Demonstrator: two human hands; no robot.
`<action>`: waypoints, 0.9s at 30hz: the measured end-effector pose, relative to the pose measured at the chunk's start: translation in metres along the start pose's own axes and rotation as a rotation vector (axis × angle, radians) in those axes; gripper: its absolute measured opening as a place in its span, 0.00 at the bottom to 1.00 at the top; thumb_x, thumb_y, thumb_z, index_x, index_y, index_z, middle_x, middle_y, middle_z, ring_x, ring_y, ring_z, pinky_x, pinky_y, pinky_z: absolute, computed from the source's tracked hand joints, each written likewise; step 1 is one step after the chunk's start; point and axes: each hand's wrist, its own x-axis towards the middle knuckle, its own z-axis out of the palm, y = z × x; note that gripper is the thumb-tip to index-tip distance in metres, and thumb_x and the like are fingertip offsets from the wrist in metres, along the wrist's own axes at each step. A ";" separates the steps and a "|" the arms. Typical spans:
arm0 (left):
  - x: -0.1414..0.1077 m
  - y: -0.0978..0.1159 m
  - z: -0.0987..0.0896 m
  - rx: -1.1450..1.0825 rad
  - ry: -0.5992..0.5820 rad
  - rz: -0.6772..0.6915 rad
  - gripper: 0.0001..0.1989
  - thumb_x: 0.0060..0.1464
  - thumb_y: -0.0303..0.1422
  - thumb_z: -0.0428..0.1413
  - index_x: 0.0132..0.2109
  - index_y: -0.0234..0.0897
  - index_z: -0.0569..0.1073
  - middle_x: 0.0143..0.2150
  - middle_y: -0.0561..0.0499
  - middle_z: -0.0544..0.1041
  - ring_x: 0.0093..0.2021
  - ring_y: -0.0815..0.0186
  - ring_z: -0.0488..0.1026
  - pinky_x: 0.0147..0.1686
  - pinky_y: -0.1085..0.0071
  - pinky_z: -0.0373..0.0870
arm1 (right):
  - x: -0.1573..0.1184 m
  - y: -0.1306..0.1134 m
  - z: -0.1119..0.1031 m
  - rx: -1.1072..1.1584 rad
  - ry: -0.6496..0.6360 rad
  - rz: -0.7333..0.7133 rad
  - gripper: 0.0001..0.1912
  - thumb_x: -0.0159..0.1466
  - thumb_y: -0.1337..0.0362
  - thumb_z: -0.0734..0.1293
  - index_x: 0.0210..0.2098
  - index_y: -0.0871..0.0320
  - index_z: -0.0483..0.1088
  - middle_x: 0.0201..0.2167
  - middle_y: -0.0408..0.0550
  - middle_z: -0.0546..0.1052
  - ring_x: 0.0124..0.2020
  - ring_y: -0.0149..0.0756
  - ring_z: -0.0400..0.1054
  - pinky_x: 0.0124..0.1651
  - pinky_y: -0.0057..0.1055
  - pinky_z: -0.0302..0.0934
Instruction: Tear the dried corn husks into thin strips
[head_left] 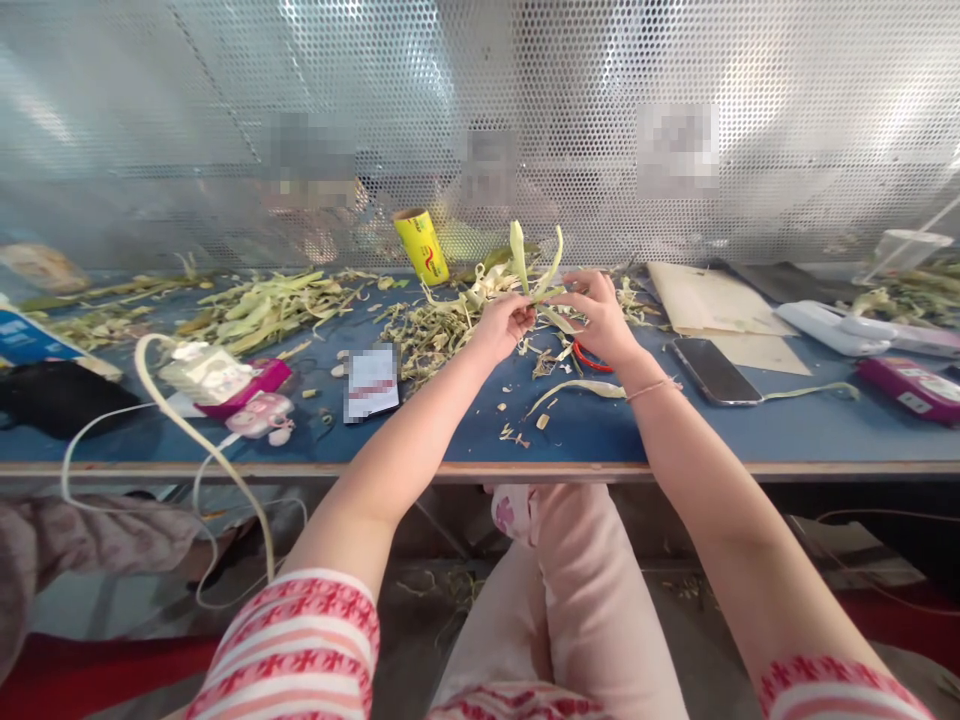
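Over the middle of the blue table, both hands are on one pale green plant sprig [519, 258] with long narrow leaves standing upward. My left hand [506, 328] pinches its lower part. My right hand [602, 318], fingers bent, grips it from the other side near the base of the leaves. A heap of dry, pale green plant pieces [427, 330] lies behind and to the left of my hands. Beneath my right hand is a red ring-shaped object [591, 358], partly hidden. One loose long leaf [585, 386] and small scraps lie nearer the table edge.
A yellow tube [421, 245] leans by the perforated metal screen [577, 120]. Left are another leaf pile [281, 305], a device with a cable [214, 375] and a dark-edged card [371, 383]. A phone [714, 371], brown paper [720, 300] and a purple box [911, 388] lie right.
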 end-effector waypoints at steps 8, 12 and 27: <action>-0.008 -0.005 0.004 0.186 -0.150 0.123 0.08 0.42 0.26 0.63 0.25 0.35 0.70 0.21 0.58 0.72 0.23 0.76 0.71 0.30 0.77 0.68 | 0.003 -0.001 0.006 0.039 0.032 0.054 0.11 0.66 0.57 0.63 0.38 0.51 0.77 0.43 0.50 0.75 0.47 0.43 0.65 0.53 0.47 0.59; -0.009 -0.005 0.004 0.257 -0.163 0.197 0.05 0.41 0.28 0.64 0.29 0.35 0.76 0.24 0.57 0.75 0.26 0.74 0.72 0.35 0.73 0.70 | 0.005 -0.005 0.009 0.246 0.091 0.216 0.10 0.64 0.56 0.65 0.33 0.52 0.76 0.42 0.50 0.74 0.46 0.42 0.66 0.52 0.44 0.61; -0.007 -0.015 0.002 0.558 -0.077 0.422 0.05 0.43 0.32 0.63 0.25 0.35 0.75 0.24 0.54 0.74 0.29 0.70 0.68 0.33 0.72 0.62 | 0.005 -0.015 0.027 0.547 0.211 0.567 0.09 0.59 0.64 0.67 0.40 0.53 0.67 0.36 0.45 0.73 0.34 0.32 0.67 0.40 0.33 0.66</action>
